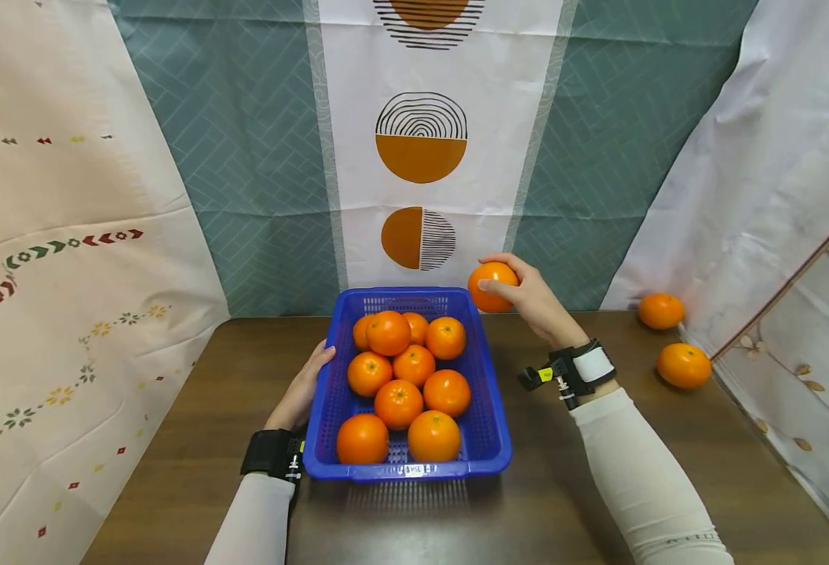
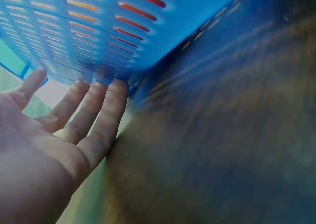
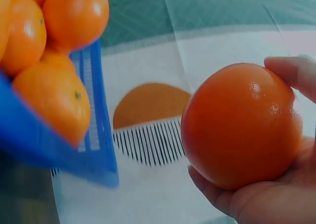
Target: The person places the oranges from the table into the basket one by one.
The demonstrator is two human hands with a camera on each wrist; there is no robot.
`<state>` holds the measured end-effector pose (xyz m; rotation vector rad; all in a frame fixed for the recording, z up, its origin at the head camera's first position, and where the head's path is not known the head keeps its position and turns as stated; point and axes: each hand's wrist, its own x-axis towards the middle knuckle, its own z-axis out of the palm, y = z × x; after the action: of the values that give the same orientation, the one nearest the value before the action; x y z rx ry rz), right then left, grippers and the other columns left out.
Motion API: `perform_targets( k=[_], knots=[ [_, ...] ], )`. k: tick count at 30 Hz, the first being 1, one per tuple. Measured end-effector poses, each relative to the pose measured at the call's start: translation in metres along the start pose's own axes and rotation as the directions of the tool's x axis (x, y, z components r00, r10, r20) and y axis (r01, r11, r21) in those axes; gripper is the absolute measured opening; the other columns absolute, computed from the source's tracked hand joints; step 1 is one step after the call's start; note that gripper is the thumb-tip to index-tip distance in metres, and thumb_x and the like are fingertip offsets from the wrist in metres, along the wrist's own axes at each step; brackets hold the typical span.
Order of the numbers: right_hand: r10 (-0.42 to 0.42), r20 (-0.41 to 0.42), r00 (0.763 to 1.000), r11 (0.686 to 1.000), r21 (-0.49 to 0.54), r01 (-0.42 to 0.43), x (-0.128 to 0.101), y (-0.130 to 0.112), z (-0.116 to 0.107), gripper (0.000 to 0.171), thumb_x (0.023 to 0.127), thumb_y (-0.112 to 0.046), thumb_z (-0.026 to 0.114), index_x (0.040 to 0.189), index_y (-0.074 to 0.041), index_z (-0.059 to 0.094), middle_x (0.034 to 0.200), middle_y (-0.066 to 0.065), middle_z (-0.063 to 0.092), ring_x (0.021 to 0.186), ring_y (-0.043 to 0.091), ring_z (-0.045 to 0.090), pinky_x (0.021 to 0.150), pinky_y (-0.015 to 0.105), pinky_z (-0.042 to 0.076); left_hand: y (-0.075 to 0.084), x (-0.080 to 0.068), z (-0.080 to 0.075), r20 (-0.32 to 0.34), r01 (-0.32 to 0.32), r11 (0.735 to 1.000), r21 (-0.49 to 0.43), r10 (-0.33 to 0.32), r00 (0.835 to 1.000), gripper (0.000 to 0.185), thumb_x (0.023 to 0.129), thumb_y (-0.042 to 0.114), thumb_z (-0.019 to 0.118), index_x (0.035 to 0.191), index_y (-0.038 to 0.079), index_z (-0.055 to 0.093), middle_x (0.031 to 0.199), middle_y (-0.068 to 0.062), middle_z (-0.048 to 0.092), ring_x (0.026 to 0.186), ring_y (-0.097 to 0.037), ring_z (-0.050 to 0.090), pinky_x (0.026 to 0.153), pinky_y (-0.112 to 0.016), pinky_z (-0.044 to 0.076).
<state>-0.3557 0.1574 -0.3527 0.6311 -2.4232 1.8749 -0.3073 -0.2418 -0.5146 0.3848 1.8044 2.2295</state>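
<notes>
My right hand grips an orange between thumb and fingers, raised just beyond the back right corner of a blue plastic basket. In the right wrist view, the held orange fills the space between thumb and fingers, apart from the basket's rim. My left hand is at the basket's left side. Its extended fingers touch the slotted wall in the left wrist view. Several oranges lie piled inside the basket, some resting on others.
Two more oranges, one farther back and one nearer, lie at the right side of the brown wooden table. A patterned cloth hangs behind the table, with light cloths along both sides.
</notes>
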Motion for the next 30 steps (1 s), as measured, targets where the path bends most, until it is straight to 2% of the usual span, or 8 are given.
perform_targets(
  k=[13, 21, 25, 30],
  knots=[
    [-0.055, 0.115, 0.992, 0.998, 0.032, 0.052, 0.007, -0.01, 0.051, 0.045, 0.097, -0.02, 0.071, 0.139, -0.012, 0.058, 0.135, 0.014, 0.055, 0.112, 0.033, 0.059, 0.09, 0.039, 0.053, 0.002, -0.002, 0.002, -0.001, -0.01, 1.0, 0.024, 0.01, 1.0, 0.058, 0.114, 0.044, 0.03, 0.165, 0.022, 0.013, 0.158, -0.024, 0.032, 0.117, -0.022, 0.062, 0.096, -0.046, 0.055],
    [-0.085, 0.159, 0.984, 0.996, 0.034, 0.08, 0.007, -0.012, 0.073, 0.044, 0.098, -0.017, 0.071, 0.14, -0.011, 0.059, 0.136, 0.013, 0.056, 0.11, 0.032, 0.062, 0.09, 0.039, 0.055, 0.003, -0.003, 0.001, -0.007, -0.007, 0.999, 0.032, 0.007, 1.0, 0.058, 0.114, 0.043, 0.029, 0.166, 0.022, 0.012, 0.16, -0.024, 0.03, 0.117, -0.021, 0.062, 0.096, -0.045, 0.055],
    [-0.11, 0.174, 0.979, 0.994, -0.008, 0.113, 0.005, -0.014, 0.084, 0.043, 0.096, -0.02, 0.074, 0.137, -0.014, 0.061, 0.132, 0.012, 0.06, 0.104, 0.03, 0.064, 0.086, 0.038, 0.056, 0.002, -0.002, 0.001, -0.009, -0.007, 0.999, 0.034, 0.008, 1.0, 0.058, 0.114, 0.044, 0.03, 0.165, 0.022, 0.012, 0.159, -0.024, 0.032, 0.117, -0.022, 0.062, 0.095, -0.045, 0.056],
    [-0.132, 0.203, 0.97, 0.978, -0.132, 0.161, 0.001, -0.012, 0.096, 0.043, 0.094, -0.027, 0.076, 0.134, -0.019, 0.063, 0.136, 0.006, 0.055, 0.105, 0.026, 0.062, 0.086, 0.038, 0.055, 0.001, -0.001, 0.001, 0.007, -0.006, 1.0, 0.006, 0.006, 1.0, 0.058, 0.114, 0.044, 0.029, 0.165, 0.022, 0.013, 0.157, -0.022, 0.034, 0.117, -0.022, 0.063, 0.094, -0.044, 0.056]
  ],
)
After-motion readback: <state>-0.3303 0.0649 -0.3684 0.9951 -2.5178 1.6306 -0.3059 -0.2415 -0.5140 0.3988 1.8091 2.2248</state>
